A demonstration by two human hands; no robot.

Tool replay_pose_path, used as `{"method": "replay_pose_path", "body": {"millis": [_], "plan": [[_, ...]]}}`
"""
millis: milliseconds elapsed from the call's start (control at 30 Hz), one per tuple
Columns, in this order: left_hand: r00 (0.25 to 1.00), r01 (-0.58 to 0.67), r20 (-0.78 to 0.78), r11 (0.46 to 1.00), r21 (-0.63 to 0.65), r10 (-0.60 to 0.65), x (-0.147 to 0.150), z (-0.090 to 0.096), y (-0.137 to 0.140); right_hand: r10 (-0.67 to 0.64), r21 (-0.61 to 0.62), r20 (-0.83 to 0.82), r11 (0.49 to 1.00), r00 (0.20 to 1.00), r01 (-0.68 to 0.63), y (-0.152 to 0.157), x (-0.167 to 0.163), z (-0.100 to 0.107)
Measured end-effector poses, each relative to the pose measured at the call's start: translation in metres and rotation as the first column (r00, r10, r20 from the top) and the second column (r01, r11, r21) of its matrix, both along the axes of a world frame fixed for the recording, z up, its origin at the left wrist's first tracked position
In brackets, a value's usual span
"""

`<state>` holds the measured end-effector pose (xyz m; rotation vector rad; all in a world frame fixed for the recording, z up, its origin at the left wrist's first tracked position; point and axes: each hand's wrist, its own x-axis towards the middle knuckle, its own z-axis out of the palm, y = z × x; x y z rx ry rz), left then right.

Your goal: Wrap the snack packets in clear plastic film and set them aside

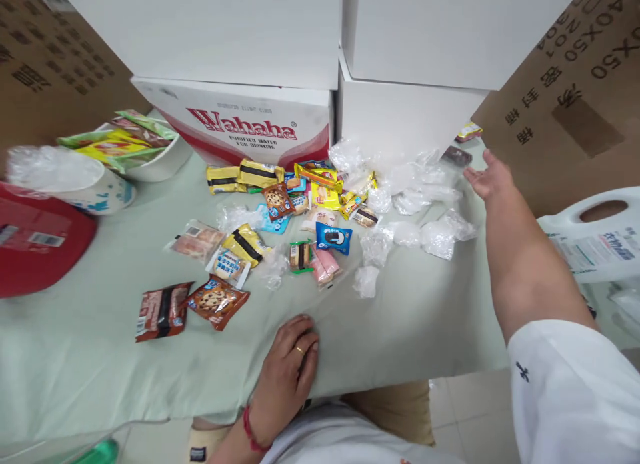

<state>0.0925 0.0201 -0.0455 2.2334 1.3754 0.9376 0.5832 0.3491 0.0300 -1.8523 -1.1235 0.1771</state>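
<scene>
My left hand (290,354) rests on the green cloth at the table's near edge, its fingers bent and pressed together. Whatever may be under those fingers is hidden. At the far right, my right hand (490,176) is stretched out with fingers apart and nothing in it. A dark wrapped snack (457,156) lies just left of its fingertips. Wrapped snacks are scattered between the hands: a blue cookie packet (333,238), a pink packet (325,265), and brown cookie packets, one (217,301) nearer the front. Crumpled clear plastic bags (425,191) lie at right.
A Wahaha carton (240,121) and white boxes (400,111) stand along the back. On the left are a white bowl of snack packets (165,161), a paper tub (107,187) with plastic film and a red container (45,241). A white jug (595,237) stands right.
</scene>
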Motion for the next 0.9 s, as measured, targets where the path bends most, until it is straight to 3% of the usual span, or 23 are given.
{"method": "replay_pose_path", "body": {"millis": [67, 133, 333, 367, 433, 467, 533, 567, 600, 667, 733, 767, 833, 900], "plan": [[1.000, 0.001, 0.005, 1.000, -0.003, -0.001, 0.000, 0.000, 0.000, -0.023, -0.056, -0.136, 0.998, 0.990, 0.016, 0.016, -0.005, 0.003], [1.000, -0.001, 0.016, 1.000, 0.003, 0.001, 0.000, -0.001, -0.001, -0.069, -0.072, -0.229, 0.996, 0.971, 0.053, 0.008, -0.009, 0.002], [0.998, 0.004, 0.062, 1.000, 0.010, -0.005, -0.001, -0.004, -0.003, -0.147, 0.065, -0.230, 0.984, 0.962, 0.166, -0.099, -0.019, -0.011], [0.998, 0.010, 0.068, 1.000, 0.009, -0.011, -0.002, -0.004, -0.003, -0.112, 0.080, -0.193, 0.988, 0.975, 0.130, -0.120, -0.023, -0.013], [0.997, 0.019, 0.077, 1.000, 0.003, -0.020, -0.002, -0.003, -0.003, 0.093, 0.032, -0.059, 0.995, 0.994, -0.091, -0.156, -0.034, -0.018], [0.997, 0.020, 0.081, 1.000, 0.001, -0.020, -0.002, -0.003, -0.003, 0.253, -0.051, 0.016, 0.966, 0.967, -0.252, -0.171, -0.039, -0.021], [0.996, 0.019, 0.090, 1.000, 0.001, -0.019, -0.002, -0.003, -0.003, 0.522, -0.262, 0.114, 0.836, 0.845, -0.482, -0.192, -0.050, -0.030], [0.995, 0.017, 0.098, 1.000, 0.004, -0.017, -0.003, -0.003, -0.004, 0.563, -0.327, 0.139, 0.802, 0.815, -0.499, -0.199, -0.055, -0.034], [0.994, 0.012, 0.110, 1.000, 0.008, -0.013, -0.003, -0.003, -0.004, 0.546, -0.341, 0.163, 0.813, 0.822, -0.472, -0.204, -0.059, -0.037], [0.988, -0.012, 0.157, 1.000, 0.012, 0.010, -0.003, -0.003, -0.007, 0.395, -0.212, 0.150, 0.908, 0.906, -0.361, -0.213, -0.069, -0.039], [0.970, -0.054, 0.236, 0.998, -0.016, 0.056, -0.001, 0.000, -0.011, 0.245, 0.017, -0.085, 0.970, 0.966, -0.244, -0.225, -0.084, -0.037], [0.955, -0.064, 0.287, 0.996, -0.059, 0.078, 0.001, 0.002, -0.014, 0.220, 0.111, -0.263, 0.974, 0.939, -0.197, -0.232, -0.094, -0.036], [0.905, -0.030, 0.409, 0.974, -0.223, 0.122, 0.011, 0.009, -0.019, 0.226, 0.214, -0.570, 0.969, 0.790, -0.124, -0.251, -0.123, -0.034], [0.818, 0.095, 0.547, 0.897, -0.431, 0.177, 0.029, 0.016, -0.020, 0.243, 0.227, -0.706, 0.967, 0.665, -0.113, -0.271, -0.158, -0.038]]}}
